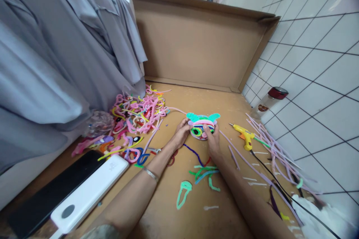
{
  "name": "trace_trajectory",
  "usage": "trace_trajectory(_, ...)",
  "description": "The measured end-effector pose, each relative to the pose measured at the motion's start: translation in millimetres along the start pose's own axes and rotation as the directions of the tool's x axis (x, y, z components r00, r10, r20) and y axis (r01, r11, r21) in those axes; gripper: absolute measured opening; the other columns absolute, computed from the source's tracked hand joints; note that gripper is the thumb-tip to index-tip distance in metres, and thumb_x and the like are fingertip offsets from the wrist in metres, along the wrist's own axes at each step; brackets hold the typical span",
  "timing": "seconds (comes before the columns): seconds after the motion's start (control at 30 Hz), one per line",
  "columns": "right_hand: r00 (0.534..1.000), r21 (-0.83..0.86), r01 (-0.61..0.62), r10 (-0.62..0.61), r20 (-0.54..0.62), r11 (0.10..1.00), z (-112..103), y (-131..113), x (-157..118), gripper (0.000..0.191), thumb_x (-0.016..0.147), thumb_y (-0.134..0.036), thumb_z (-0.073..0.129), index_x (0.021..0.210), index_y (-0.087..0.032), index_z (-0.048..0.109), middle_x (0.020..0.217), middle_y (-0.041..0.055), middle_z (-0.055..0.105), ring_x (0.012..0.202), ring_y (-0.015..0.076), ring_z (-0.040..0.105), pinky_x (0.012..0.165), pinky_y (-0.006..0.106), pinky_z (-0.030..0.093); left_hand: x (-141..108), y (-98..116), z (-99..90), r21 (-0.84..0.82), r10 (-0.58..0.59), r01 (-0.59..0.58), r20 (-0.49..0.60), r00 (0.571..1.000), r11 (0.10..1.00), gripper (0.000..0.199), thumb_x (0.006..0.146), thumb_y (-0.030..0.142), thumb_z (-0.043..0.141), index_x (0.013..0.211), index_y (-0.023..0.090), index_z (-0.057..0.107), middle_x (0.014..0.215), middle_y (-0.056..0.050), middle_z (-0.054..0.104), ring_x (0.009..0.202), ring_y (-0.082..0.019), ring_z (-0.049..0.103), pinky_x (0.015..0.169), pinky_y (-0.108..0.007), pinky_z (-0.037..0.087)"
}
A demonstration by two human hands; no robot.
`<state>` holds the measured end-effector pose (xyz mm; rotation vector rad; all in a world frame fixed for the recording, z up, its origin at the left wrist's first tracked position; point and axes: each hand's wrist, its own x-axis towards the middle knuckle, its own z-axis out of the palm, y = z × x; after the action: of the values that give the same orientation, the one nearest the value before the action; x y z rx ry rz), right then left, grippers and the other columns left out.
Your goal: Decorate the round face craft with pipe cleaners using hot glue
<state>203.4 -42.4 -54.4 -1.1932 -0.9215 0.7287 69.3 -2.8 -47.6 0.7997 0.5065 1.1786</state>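
Observation:
Both my hands hold a small animal face made of coiled pipe cleaners [201, 122], with teal ears, a pink and blue band and yellow-green ringed eyes. My left hand [182, 131] grips its left edge, the fingers partly hidden behind it. On the right side, the thumb of my right hand [212, 140] presses on the front while the other fingers go behind. Below my hands lie a dark blue pipe cleaner [193, 151], several green pipe cleaner pieces [200, 173] and a bent mint-green loop [184, 193].
A yellow glue gun [245, 135] lies at right, beside long lilac pipe cleaners [269, 145] and a red-lidded jar [269, 101]. A pile of pink pipe cleaners [143, 114] is at left. Nearer are a white power bank [89, 194] and a black flat object [56, 194]. Cardboard [196, 41] stands behind.

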Motion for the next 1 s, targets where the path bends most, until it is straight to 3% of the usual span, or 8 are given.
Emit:
trace_trajectory(0.27,1.000,0.002,-0.001,0.001,-0.011,1.000,0.0,-0.9,-0.6,0.057,0.072,-0.049,0.072,0.118,-0.020,0.055,0.105,0.0054,0.067,0.092,0.0198,0.061,0.083,0.034,0.050,1.0,-4.2,-0.5,0.002,0.033,-0.033,0.011,0.999,0.999,0.041,0.058,0.024,0.079,0.094,0.019,0.061,0.091,0.000,0.068,0.093,-0.019,0.063,0.088,-0.032,0.046)
trace_trajectory(0.73,0.999,0.005,-0.033,0.033,-0.008,0.999,1.0,-2.2,-0.5,0.057,0.073,-0.050,0.072,0.118,-0.021,0.054,0.103,0.0044,0.065,0.089,0.0187,0.061,0.082,0.033,0.051,-0.3,0.1,1.3,0.003,0.005,-0.005,-0.005,1.000,1.000,0.037,0.059,0.023,0.074,0.093,0.019,0.060,0.093,-0.002,0.069,0.095,-0.021,0.064,0.089,-0.033,0.047)
trace_trajectory(1.0,1.000,0.015,0.013,-0.013,0.006,1.000,-0.9,3.4,0.6,0.058,0.073,-0.049,0.071,0.121,-0.021,0.054,0.105,0.0053,0.067,0.092,0.0196,0.062,0.083,0.034,0.051,0.4,-0.5,-0.2,0.004,0.010,-0.010,-0.010,1.000,1.000,0.034,0.057,0.019,0.072,0.089,0.019,0.060,0.088,-0.001,0.068,0.092,-0.020,0.063,0.086,-0.031,0.046)
